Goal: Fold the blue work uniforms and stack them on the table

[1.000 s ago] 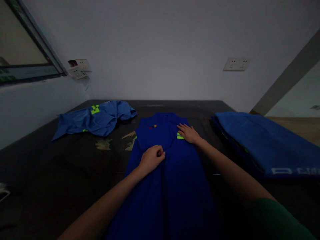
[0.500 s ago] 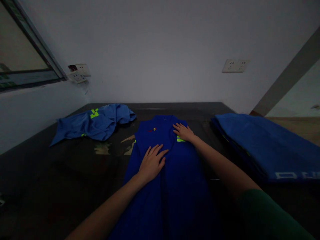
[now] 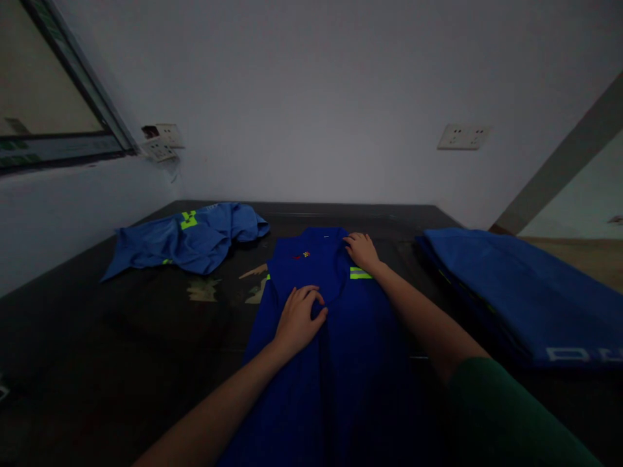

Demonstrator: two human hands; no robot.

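A dark blue work jacket (image 3: 311, 272) lies front up on the table, its collar towards the wall. A small red and yellow emblem is on its chest, and yellow-green strips show at both sides. On the jacket's middle rests my left hand (image 3: 299, 318), its fingers bent and the thumb and forefinger drawn close together at the cloth. My right hand (image 3: 363, 251) is at the shoulder beside the collar, fingers curled over the cloth. The fabric under both hands is partly hidden. The lower part of the jacket fades into shadow.
A crumpled lighter blue garment (image 3: 195, 237) with yellow-green patches lies at the back left. Folded blue cloth (image 3: 516, 285) with white lettering lies on the right. The dark table (image 3: 156, 344) meets a white wall (image 3: 311, 117) with sockets (image 3: 463, 137).
My right hand has shifted up towards the collar and its spread fingers have curled. My left hand's fingers have bent, bringing thumb and forefinger nearer each other. The view has tilted slightly.
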